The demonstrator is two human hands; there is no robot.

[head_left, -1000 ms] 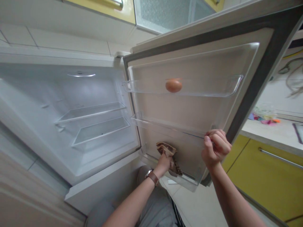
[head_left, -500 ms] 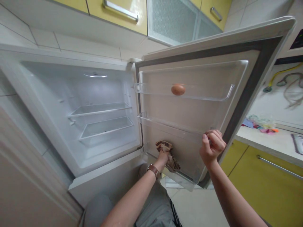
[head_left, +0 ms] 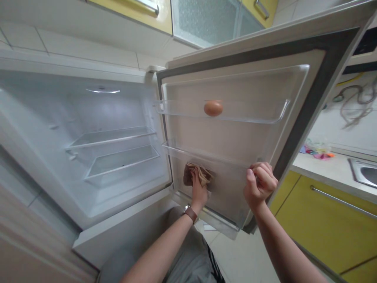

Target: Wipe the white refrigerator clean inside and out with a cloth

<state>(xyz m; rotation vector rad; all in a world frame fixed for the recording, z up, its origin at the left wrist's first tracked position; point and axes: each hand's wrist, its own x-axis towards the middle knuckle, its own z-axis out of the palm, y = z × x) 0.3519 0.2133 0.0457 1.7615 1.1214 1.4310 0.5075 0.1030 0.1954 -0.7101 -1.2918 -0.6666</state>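
My left hand (head_left: pixel 199 192) grips a bunched brown cloth (head_left: pixel 188 175) against the inner face of the fridge door (head_left: pixel 203 133), below the middle door shelf. Part of the cloth is hidden by the fingers. Curled fingers close my right hand (head_left: pixel 260 182) around the right end of the clear middle door shelf (head_left: pixel 206 156); the exact contact is partly covered by the hand. Above, a brown egg (head_left: pixel 213 108) sits in the clear upper door shelf (head_left: pixel 250 116). The lower door shelf (head_left: pixel 218 224) lies under my left hand.
To the left stands the open fridge compartment (head_left: pixel 118 196) with two glass shelves (head_left: pixel 123 161). Yellow cabinets (head_left: pixel 321 220), a counter (head_left: pixel 324 167) and a sink (head_left: pixel 366 171) are on the right. Colourful cloths or bags (head_left: pixel 319 151) lie on the counter. My legs are below the door.
My left hand has moved up with the cloth, which is now folded differently around the fingers. My right hand keeps its place on the shelf end. The view has shifted slightly to the right.
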